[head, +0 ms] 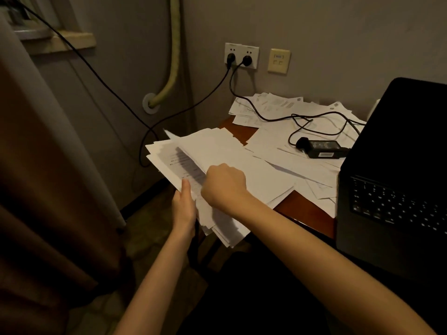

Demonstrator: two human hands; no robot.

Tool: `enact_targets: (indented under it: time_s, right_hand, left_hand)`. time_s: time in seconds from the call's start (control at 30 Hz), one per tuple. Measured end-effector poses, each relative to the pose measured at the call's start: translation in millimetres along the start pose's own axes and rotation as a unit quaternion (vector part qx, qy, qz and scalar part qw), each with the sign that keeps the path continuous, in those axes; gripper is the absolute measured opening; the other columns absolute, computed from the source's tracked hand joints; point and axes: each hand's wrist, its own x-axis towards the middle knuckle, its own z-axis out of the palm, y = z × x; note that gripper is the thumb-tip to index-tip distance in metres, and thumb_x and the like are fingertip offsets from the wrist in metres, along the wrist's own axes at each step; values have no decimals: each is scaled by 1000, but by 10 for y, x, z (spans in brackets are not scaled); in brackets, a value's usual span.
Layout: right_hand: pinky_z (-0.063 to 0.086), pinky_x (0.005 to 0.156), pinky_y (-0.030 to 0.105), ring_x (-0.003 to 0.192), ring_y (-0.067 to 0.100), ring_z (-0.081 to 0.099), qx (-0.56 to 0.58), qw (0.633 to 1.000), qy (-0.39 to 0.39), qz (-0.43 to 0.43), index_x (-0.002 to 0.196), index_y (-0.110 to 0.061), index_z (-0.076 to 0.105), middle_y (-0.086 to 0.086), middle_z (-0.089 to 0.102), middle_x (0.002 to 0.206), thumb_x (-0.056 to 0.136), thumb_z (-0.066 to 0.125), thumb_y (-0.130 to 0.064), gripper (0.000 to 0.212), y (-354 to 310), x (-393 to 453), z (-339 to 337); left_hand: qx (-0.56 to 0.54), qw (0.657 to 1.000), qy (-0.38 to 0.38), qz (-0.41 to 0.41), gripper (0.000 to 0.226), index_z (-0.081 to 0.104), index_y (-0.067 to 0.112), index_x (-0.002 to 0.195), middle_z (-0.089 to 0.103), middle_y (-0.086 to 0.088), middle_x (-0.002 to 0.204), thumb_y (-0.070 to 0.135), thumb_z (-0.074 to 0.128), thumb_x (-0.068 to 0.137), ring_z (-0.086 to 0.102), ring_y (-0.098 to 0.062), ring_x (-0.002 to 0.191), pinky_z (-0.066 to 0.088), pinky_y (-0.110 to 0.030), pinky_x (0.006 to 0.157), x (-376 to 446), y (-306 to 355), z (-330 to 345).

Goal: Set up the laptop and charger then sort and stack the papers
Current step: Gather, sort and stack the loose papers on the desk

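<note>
A thick sheaf of white papers (217,151) hangs over the left edge of the wooden table (304,211). My left hand (185,206) grips the sheaf's near left edge, thumb on top. My right hand (223,187) is curled on the top sheets, pinching them near the middle. More loose papers (273,107) lie scattered across the table behind. A black charger brick (326,149) rests on those papers, and its cable (254,110) runs to a wall socket (242,55). An open black laptop (396,180) stands at the right with a dark screen.
A brown curtain (48,189) hangs along the left. A second black cable (169,117) loops down from the socket beside a yellowish pipe (174,56) in the corner. A beige wall plate (279,60) sits to the right of the socket. The floor lies below the table's left edge.
</note>
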Motion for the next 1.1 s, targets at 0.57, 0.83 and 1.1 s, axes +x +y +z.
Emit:
enact_targets:
  time_s: [0.57, 0.83, 1.1]
  right_hand:
    - [44, 90, 31, 115, 24, 53, 168, 974, 81, 128, 126, -16, 57, 9, 54, 129, 88, 62, -18, 39, 1476, 356, 25]
    - [39, 95, 40, 124, 32, 39, -82, 983, 99, 133, 130, -6, 45, 17, 44, 132, 98, 43, -34, 41, 1822, 450, 233]
    - [45, 75, 33, 105, 29, 58, -239, 966, 66, 66, 123, -5, 45, 14, 56, 118, 100, 37, -19, 27, 1816, 469, 138]
  left_hand:
    - [-110, 991, -60, -36, 72, 57, 27, 120, 68, -1, 112, 77, 39, 73, 65, -21, 100, 51, -37, 87, -19, 104, -30]
    - [-9, 999, -45, -13, 43, 50, 10, 130, 61, -2, 117, -2, 58, 89, 59, -18, 102, 48, -23, 73, 13, 9, 5]
    - [-6, 999, -37, 4, 43, 53, 9, 128, 63, -3, 115, -6, 56, 89, 61, -19, 105, 52, -23, 78, 102, 4, 79]
